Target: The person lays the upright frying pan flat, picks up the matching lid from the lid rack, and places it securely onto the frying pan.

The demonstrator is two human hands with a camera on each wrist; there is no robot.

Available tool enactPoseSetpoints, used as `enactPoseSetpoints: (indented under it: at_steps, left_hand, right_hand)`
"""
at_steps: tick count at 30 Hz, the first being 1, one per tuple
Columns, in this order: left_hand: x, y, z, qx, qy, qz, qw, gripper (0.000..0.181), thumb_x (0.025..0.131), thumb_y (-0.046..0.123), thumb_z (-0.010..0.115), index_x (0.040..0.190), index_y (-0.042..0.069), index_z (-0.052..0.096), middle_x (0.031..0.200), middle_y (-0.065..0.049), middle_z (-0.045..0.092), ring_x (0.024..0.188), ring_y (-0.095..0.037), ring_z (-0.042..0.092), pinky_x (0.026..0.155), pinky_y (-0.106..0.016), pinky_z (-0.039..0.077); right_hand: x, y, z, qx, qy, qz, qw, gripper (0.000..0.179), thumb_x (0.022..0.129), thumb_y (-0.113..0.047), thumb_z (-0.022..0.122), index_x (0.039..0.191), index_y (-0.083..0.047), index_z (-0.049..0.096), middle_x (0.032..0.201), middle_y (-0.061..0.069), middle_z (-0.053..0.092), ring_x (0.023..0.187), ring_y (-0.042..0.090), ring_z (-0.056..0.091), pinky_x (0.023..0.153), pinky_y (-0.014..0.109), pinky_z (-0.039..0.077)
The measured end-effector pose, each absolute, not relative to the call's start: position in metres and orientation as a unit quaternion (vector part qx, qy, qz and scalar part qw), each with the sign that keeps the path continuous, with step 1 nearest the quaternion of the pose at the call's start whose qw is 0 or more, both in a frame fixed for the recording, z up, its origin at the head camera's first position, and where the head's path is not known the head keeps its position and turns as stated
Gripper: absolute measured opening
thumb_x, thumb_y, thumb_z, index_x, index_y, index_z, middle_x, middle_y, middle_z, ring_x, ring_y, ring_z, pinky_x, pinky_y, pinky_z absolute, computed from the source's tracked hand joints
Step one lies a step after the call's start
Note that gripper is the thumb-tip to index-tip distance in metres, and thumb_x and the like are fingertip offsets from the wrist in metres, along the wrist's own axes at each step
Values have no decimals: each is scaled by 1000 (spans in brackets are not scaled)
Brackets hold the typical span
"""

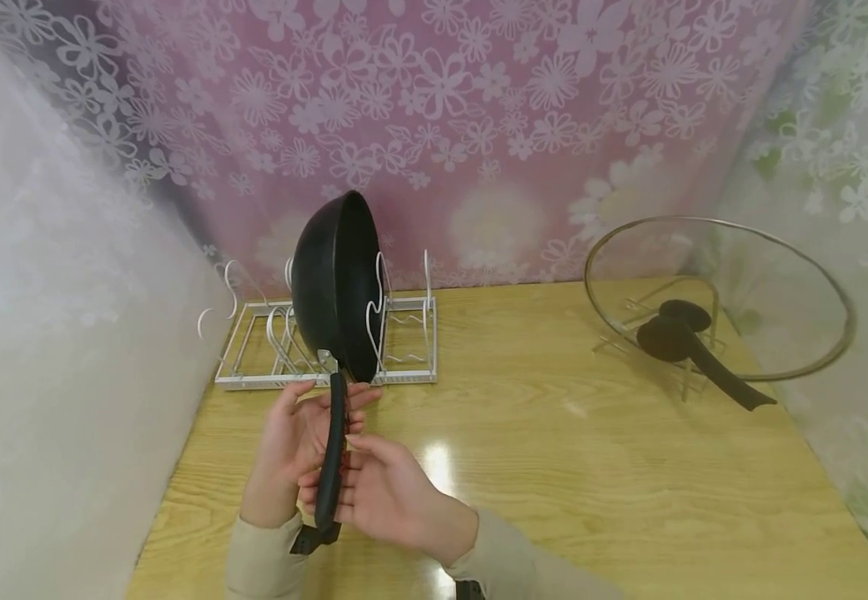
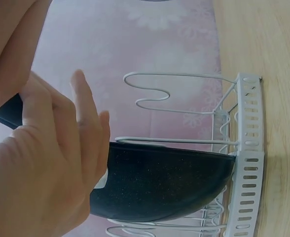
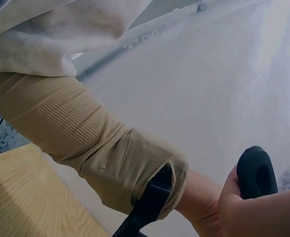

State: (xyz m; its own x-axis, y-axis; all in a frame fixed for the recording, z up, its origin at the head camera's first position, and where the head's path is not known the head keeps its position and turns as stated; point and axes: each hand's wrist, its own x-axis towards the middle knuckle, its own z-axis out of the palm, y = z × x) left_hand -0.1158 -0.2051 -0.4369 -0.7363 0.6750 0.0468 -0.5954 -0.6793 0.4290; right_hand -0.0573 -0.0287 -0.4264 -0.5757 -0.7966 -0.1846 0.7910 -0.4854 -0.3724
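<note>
A black wok (image 1: 321,275) stands on its side between the wires of a white pan rack (image 1: 253,383), its opening facing right. The wok's long black handle (image 1: 333,467) points towards me. My left hand (image 1: 294,442) lies behind the handle near the rack's front edge, palm up, its thumb apart from the handle. Lower down, my right hand (image 1: 392,500) reaches behind the handle from the right, fingertips showing on its left side and thumb extended. In the left wrist view, the left hand's extended fingers (image 2: 88,123) overlap the wok. The handle's end (image 3: 256,173) shows beside a hand in the right wrist view.
A clear glass lid (image 1: 779,292) with a metal rim and a black handle (image 1: 726,375) leans on a small wire stand (image 1: 704,287) at the right. Flowered curtains (image 1: 479,125) border the wooden table (image 1: 591,483) at the back and sides.
</note>
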Motion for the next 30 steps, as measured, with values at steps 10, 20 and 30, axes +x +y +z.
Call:
enactPoseSetpoints:
  at_steps: [10,20,30]
  left_hand:
    - [-118,-202,-434,75,172,915,356,69,106,36,5,135,-13,44,134,-28,55,108,-34,66,99,-36,50]
    - [-125,-196,-427,62,210,904,366,59,107,34,10,123,-5,51,119,-20,64,86,-22,65,75,-26,56]
    - [-127,-195,-426,35,214,911,351,52,107,32,14,115,-3,52,111,-20,66,80,-22,66,73,-26,57]
  right_hand:
    - [-59,-37,-422,8,230,-857,461,29,96,-28,47,107,-3,55,101,10,63,94,23,59,100,37,45]
    - [-60,-43,-419,19,203,-857,474,20,98,-27,44,100,-11,55,90,1,59,82,15,56,89,31,49]
    - [-58,-50,-420,24,190,-857,478,16,96,-27,43,92,-15,53,82,-3,50,71,12,46,77,24,45]
